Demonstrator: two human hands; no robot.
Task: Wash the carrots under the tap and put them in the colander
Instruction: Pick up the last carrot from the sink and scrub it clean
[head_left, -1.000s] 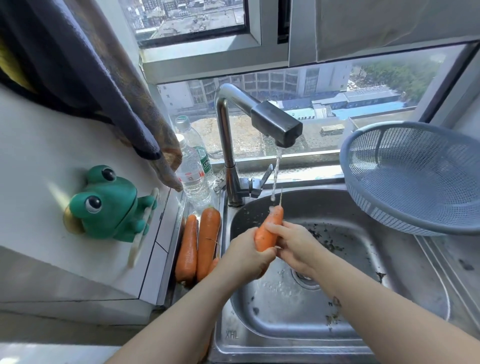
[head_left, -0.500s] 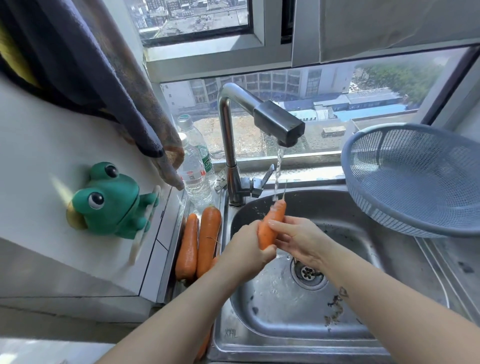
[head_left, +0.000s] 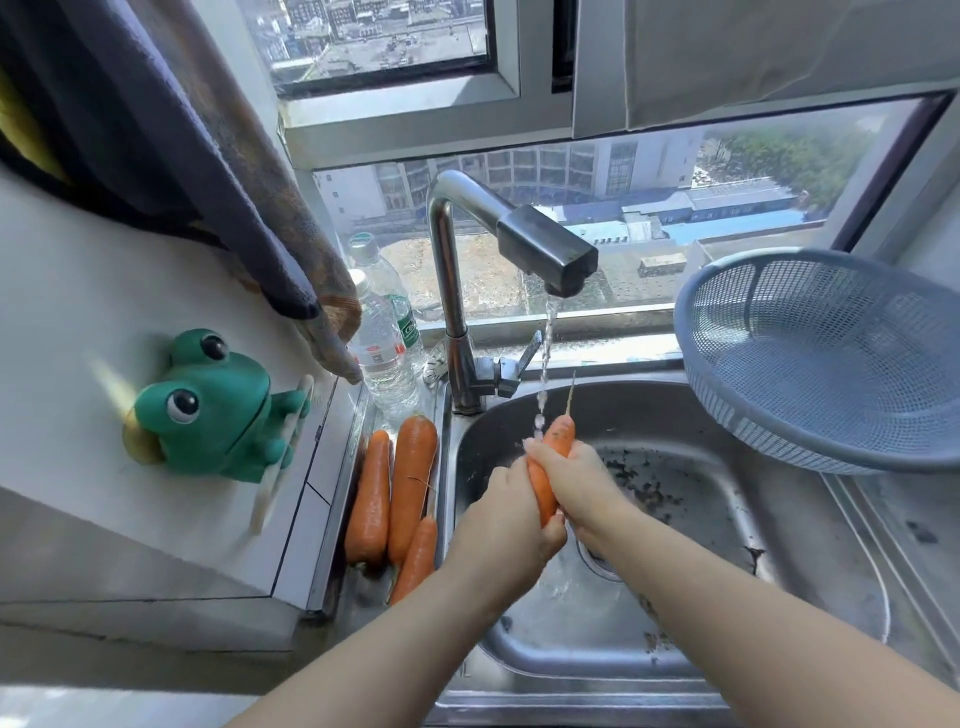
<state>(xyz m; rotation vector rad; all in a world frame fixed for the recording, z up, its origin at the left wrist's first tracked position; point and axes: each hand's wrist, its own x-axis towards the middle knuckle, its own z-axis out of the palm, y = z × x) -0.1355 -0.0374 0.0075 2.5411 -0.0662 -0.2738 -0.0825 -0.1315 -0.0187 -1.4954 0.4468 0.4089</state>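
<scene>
**Head view: one carrot under the tap, three waiting**

Largest is the steel sink (head_left: 701, 525), one basin. Resting tilted on its far right corner is the single blue colander (head_left: 831, 364), with no carrot in it. One tap (head_left: 452, 291) runs a thin stream. Four carrots in all: three unwashed carrots (head_left: 410, 478) lie side by side on the ledge left of the basin. The fourth, the held carrot (head_left: 560, 434), is over the basin with its long axis pointing away from the person, its thin tip up in the stream. The left hand (head_left: 506, 512) wraps its thick near end and the right hand (head_left: 576, 483) curls round its upper part. The colander lies right of and beyond both hands, nearer the right hand, so that hand looks best placed to carry it over.
</scene>
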